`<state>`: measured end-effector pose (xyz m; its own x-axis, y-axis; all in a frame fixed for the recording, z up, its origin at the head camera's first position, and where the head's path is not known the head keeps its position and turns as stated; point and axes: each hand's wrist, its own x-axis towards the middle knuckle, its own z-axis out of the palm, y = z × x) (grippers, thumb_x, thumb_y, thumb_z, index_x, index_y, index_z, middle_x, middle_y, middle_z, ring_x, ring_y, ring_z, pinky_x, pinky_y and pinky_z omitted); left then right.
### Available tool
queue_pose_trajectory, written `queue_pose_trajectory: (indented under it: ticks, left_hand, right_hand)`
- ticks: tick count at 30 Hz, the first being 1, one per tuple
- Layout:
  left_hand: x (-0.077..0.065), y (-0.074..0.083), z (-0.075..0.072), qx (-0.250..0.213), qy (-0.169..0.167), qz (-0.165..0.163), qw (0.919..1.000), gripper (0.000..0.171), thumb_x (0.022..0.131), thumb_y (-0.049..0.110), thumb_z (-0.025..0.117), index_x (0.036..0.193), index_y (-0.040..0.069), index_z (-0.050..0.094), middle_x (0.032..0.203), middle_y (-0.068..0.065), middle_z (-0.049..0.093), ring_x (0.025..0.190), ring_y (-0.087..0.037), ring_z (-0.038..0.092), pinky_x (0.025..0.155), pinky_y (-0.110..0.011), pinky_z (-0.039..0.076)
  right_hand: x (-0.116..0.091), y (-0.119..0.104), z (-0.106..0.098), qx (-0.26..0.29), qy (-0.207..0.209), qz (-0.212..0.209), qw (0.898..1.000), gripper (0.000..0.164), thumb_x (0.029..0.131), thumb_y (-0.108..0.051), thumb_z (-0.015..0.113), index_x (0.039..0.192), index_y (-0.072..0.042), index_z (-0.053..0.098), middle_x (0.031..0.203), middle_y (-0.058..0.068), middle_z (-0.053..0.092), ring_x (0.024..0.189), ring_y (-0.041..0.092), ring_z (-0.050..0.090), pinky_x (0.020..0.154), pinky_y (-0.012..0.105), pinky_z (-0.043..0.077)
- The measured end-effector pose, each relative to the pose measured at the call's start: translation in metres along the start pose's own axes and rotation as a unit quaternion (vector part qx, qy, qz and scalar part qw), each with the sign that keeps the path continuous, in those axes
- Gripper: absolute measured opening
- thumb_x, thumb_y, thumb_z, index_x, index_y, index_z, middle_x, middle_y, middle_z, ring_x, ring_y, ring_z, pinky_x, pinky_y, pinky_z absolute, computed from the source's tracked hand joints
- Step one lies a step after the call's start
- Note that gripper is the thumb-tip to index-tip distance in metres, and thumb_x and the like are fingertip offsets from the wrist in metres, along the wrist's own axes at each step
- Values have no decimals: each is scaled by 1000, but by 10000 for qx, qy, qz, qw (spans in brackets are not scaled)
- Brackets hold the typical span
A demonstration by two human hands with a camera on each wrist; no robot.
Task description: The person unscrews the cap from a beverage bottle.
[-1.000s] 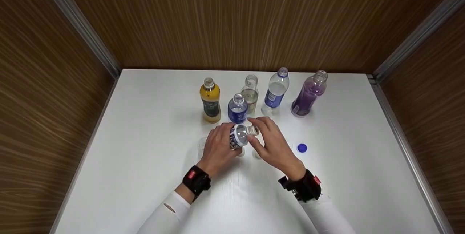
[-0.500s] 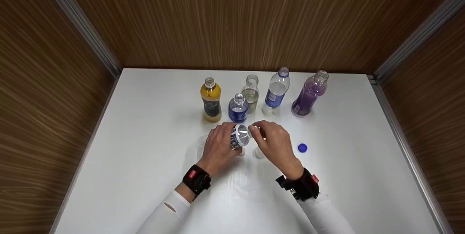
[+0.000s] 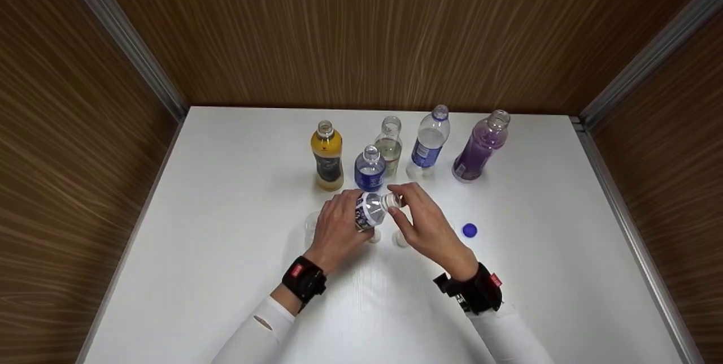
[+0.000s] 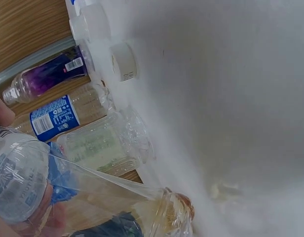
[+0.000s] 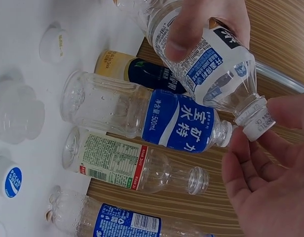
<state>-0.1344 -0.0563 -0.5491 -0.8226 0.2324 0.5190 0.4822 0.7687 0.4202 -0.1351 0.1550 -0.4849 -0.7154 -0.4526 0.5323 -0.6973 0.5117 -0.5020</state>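
My left hand (image 3: 339,222) grips a clear plastic bottle (image 5: 211,74) with a white and blue label, tilted with its neck toward the right. A white cap (image 5: 255,118) sits on that neck. My right hand (image 3: 426,228) pinches this cap, thumb on one side and fingertips on the other. Past my hands stand a small blue-labelled bottle (image 3: 370,176) and a bottle with pale liquid (image 3: 390,149), both without caps. The held bottle's clear lower part (image 4: 117,182) fills the left wrist view's lower corner.
Uncapped bottles stand behind: yellow-topped (image 3: 327,155), blue-labelled clear (image 3: 427,146) and purple (image 3: 480,146). Loose caps lie on the white table (image 3: 226,211): blue (image 3: 469,230), white (image 3: 401,238) and another white (image 3: 374,235). Wood-grain panels (image 3: 361,30) enclose the back and sides.
My right hand's fingers curl over the cap half a second ago, then open out around it again. The left hand and bottle barely shift.
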Motion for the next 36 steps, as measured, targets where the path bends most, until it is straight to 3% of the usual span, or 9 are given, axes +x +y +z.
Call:
queue_pose_trajectory:
  ticks: [5, 9, 12, 14, 16, 21, 24, 27, 36]
  left_hand:
    - [0, 0, 0, -44, -5, -22, 10000, 76, 65, 22, 93, 130, 5, 55, 116, -8, 65, 103, -26, 64, 87, -42, 53]
    - [0, 1, 0, -89, 50, 13, 9999, 78, 64, 21, 94, 129, 5, 55, 117, -9, 65, 103, -26, 64, 88, -42, 53]
    - [0, 2, 1, -71, 78, 60, 9999, 78, 64, 21, 94, 129, 5, 54, 117, -9, 65, 102, -26, 64, 87, -42, 53]
    - [0, 3, 2, -49, 84, 91, 9999, 77, 65, 21, 94, 129, 5, 54, 116, -9, 64, 102, -26, 64, 87, -42, 53]
    - [0, 4, 3, -28, 65, 108, 9999, 77, 65, 21, 93, 129, 5, 53, 116, -9, 64, 102, -26, 64, 87, -41, 53]
    - [1, 5, 3, -12, 19, 134, 9999, 78, 65, 22, 93, 129, 5, 53, 116, -9, 64, 102, -26, 63, 88, -41, 53]
    - [0, 4, 3, 4, 51, 175, 9998, 77, 65, 22, 92, 129, 5, 54, 116, -9, 64, 102, -26, 64, 86, -41, 54]
    - [0, 3, 4, 12, 81, 182, 9998, 77, 65, 22, 92, 129, 5, 54, 115, -9, 64, 102, -26, 63, 85, -41, 54]
    - [-1, 3, 2, -57, 68, 62, 9999, 77, 66, 21, 93, 130, 4, 54, 118, -10, 65, 104, -26, 64, 86, -42, 54]
  right_hand:
    - [-1, 1, 1, 191, -31, -5, 9998, 39, 98, -6, 70, 134, 0, 56, 118, 9, 62, 98, 19, 59, 85, 36, 53]
    - [-1, -2, 2, 28, 216, 450, 9987, 51, 105, -31, 63, 144, 0, 51, 117, 13, 63, 95, 23, 62, 80, 41, 55]
    - [1, -6, 4, -639, 508, 798, 9935, 64, 107, -56, 44, 139, -2, 57, 99, 8, 66, 80, 23, 62, 66, 42, 53]
    - [4, -8, 6, -1154, 644, 918, 9870, 73, 105, -65, 33, 126, -4, 67, 81, 3, 64, 67, 21, 59, 56, 42, 48]
    - [6, -9, 8, -1437, 733, 936, 9824, 73, 104, -67, 31, 110, -6, 72, 67, -1, 58, 57, 18, 54, 49, 41, 44]
    - [7, -8, 11, -1480, 796, 915, 9815, 53, 104, -55, 52, 95, -8, 73, 59, -4, 51, 51, 13, 45, 45, 38, 39]
    - [6, -8, 10, -1310, 728, 913, 9845, 33, 102, -39, 65, 97, -6, 72, 61, -3, 52, 53, 13, 46, 46, 37, 39]
    - [6, -8, 10, -1052, 611, 893, 9886, 23, 100, -28, 69, 103, -5, 72, 68, -2, 55, 60, 14, 50, 51, 35, 42]
    - [5, -4, 6, -480, 309, 424, 9975, 34, 96, -14, 66, 126, 0, 62, 93, 6, 58, 85, 21, 54, 74, 39, 47]
